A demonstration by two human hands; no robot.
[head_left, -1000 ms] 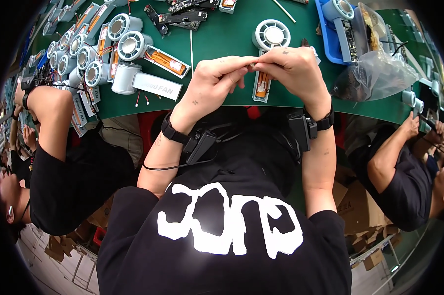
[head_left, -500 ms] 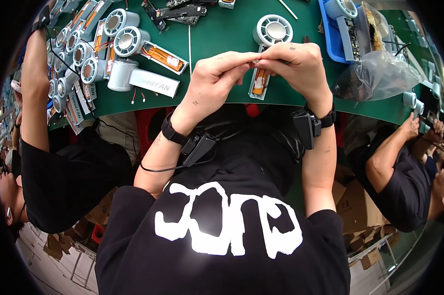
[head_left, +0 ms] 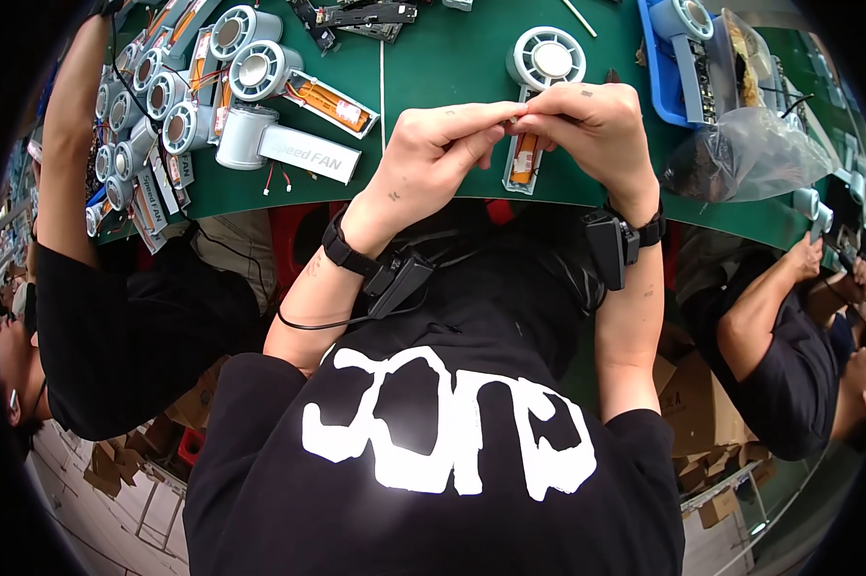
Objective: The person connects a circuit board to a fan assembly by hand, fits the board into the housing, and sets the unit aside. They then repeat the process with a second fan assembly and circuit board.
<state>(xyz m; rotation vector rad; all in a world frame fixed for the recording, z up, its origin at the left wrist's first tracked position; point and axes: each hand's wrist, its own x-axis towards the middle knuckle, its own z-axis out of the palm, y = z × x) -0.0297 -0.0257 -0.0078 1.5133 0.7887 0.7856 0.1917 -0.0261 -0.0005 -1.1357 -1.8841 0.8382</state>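
A small light-blue handheld fan (head_left: 554, 60) lies on the green table, its round head away from me. Its uncovered handle (head_left: 524, 171) points toward me, with an orange-wrapped battery inside. Over the handle, my left hand (head_left: 435, 158) and my right hand (head_left: 594, 130) meet at the fingertips. Both hands are closed in a pinch. Whatever lies between the fingertips is too small and too covered to make out. My hands hide the middle part of the fan.
Several similar fans (head_left: 260, 70) crowd the left of the table, some with loose wires. Dark plastic parts (head_left: 380, 17) lie at the back. To the right are a blue tray (head_left: 668, 82) and a clear plastic bag (head_left: 754, 154). Co-workers' arms (head_left: 68, 144) show on both sides.
The whole view has shifted a little, so the table things sit slightly farther right. My fingertips stay pinched together above the fan's handle.
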